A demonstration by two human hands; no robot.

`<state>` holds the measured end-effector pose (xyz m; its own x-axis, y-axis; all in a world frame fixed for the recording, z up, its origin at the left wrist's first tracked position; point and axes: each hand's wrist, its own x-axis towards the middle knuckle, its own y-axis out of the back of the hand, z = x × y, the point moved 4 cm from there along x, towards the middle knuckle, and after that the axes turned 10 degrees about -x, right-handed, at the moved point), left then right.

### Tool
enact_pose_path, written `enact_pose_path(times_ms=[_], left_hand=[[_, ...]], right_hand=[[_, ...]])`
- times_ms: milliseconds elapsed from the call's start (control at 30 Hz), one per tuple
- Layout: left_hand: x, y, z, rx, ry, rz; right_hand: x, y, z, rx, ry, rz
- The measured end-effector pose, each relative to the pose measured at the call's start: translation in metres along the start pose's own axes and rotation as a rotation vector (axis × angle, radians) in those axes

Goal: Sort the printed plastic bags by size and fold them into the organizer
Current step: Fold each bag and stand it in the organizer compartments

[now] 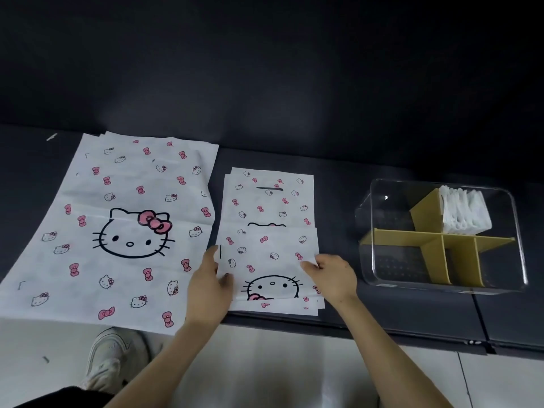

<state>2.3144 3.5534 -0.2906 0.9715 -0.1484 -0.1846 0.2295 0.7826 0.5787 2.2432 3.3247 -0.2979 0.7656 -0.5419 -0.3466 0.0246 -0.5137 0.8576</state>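
Where the small bags [268, 198] are piled mid-table, the left hand [210, 278] grips the left edge of the doubled-over top bag [268, 260] and the right hand [329, 275] seems to pinch its right edge. Large bags [123, 231] lie just left; the organizer [397, 260], right, holds folded white bags [465, 213].

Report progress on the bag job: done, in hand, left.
Done: bags sorted into large pile and small pile; folded bags sit in one rear organizer compartment. In hand: left hand and right hand hold the top small bag. Left: both piles; other compartments look empty.
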Motion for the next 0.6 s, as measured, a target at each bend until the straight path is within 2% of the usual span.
enact_pose_path(times_ms=[100,167,200,267,333,600], left_hand=[[-0.003,-0.008,0.005,0.345,-0.386,0.121],[-0.009,-0.020,0.009,0.392,-0.587,0.061],[-0.011,-0.027,0.009,0.401,-0.620,-0.010],[-0.013,-0.042,0.004,0.468,-0.588,-0.164],[-0.011,-0.050,-0.003,0.532,-0.545,-0.229],[0.003,-0.053,-0.013,0.526,-0.541,-0.294]], right_hand=[[-0.003,-0.004,0.001,0.018,-0.009,0.039],[-0.004,-0.004,0.000,0.013,-0.006,0.056],[-0.004,-0.004,0.000,0.008,-0.002,0.062],[-0.003,-0.005,0.000,-0.004,-0.002,0.062],[-0.001,-0.006,0.001,-0.021,-0.009,0.054],[0.002,-0.007,0.002,-0.057,-0.037,0.041]])
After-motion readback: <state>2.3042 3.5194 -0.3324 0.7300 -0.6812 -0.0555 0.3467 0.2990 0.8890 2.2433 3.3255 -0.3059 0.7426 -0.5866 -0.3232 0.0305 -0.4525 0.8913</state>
